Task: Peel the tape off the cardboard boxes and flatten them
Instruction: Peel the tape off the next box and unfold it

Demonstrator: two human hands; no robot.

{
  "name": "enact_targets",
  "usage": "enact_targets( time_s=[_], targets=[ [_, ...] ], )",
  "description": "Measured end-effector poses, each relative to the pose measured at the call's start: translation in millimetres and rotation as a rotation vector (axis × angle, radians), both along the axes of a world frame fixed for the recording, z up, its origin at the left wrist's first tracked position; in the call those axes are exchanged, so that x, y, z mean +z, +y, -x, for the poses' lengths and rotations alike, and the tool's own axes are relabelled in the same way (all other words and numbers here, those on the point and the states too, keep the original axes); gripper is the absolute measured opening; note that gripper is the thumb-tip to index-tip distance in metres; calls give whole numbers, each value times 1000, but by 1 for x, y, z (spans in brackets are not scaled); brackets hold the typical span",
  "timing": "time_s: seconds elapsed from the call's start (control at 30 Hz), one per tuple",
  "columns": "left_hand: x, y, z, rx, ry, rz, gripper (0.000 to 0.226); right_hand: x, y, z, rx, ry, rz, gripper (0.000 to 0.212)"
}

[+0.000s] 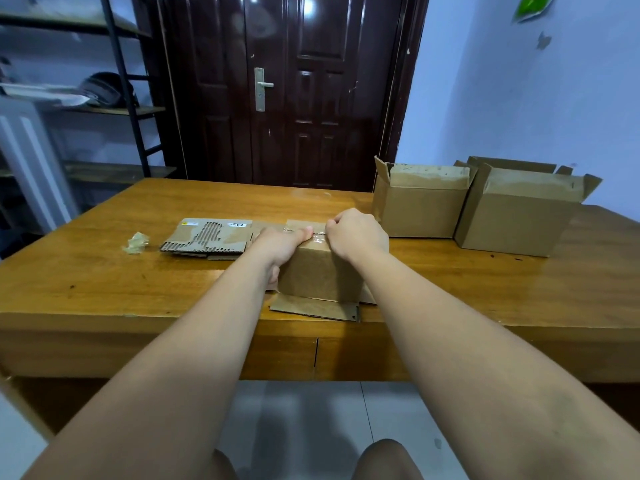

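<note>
Three cardboard boxes remain standing on the wooden table [104, 271] in the head view, and at least one piece lies already flattened; by that count the job looks somewhere short of halfway, though more boxes could sit out of frame.

Flattened cardboard [207, 239] lies left of centre, its outer layer torn so the corrugation shows, with a small white label near its far edge; a crumpled wad of clear tape [137, 243] rests on the table well to its left, which suggests one box has been stripped and collapsed.

Nearest the person stands a small closed box [320, 277], its lower flaps splayed out over the near table edge; a clear tape strip [317, 236] runs across its top; the left hand [282, 245] is laid over the left upper corner, thumb pressed flat along the top beside the tape, steadying the box rather than gripping anything loose; the right hand [356, 235] is curled tight, its fingertips pinched at the tape, apparently lifting an end, though how much tape has come free is too small to tell.

Two larger open boxes [420, 211] and [516, 223] stand side by side, touching, at the far right of the table, flaps up, with glossy tape remnants along their upper edges; both, I judge, are yet to be stripped and flattened.
</note>
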State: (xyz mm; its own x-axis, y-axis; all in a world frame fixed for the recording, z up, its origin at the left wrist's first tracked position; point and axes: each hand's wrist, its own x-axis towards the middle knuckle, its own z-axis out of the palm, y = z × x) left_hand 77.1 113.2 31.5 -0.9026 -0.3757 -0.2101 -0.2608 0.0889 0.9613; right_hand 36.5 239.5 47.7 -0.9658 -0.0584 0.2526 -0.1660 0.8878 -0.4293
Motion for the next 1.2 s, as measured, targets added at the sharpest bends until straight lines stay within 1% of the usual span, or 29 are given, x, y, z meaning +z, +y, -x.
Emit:
enact_targets(
  time_s=[0.13, 0.2, 0.33, 0.43, 0.57, 0.67, 0.73, 0.93, 1.17, 1.2],
  targets=[
    [-1, -3, 4, -57, -16, -16, 66, 1, 1, 0, -1, 7, -2, 36],
    [0, -2, 4, -68, -20, -30, 62, 0, 2, 0, -1, 7, -6, 35],
    [-2, -3, 4, -37, -37, -50, 75, -1, 3, 0, -1, 8, -12, 35],
    [-6, -2, 6, 1, -1, -46, 70, 0, 2, -1, 3, 13, -19, 36],
    [-10, 2, 5, 93, 74, 36, 80, 0, 3, 0, 0, 18, -10, 35],
    [-12, 3, 5, 102, 85, 37, 84, -1, 2, 0, -5, 23, -12, 36],
    [-13, 2, 5, 96, 83, 42, 82, -1, 1, 0, -7, 20, -13, 36],
    [-12, 2, 6, 66, 94, -38, 75, 0, 2, 2, -6, 16, -14, 35],
    [-10, 2, 2, 29, 61, -34, 66, -2, 1, 3, -10, 20, -11, 37],
    [-10, 2, 2, 42, 62, -20, 68, -3, 1, 4, -10, 21, -10, 37]
  ],
)
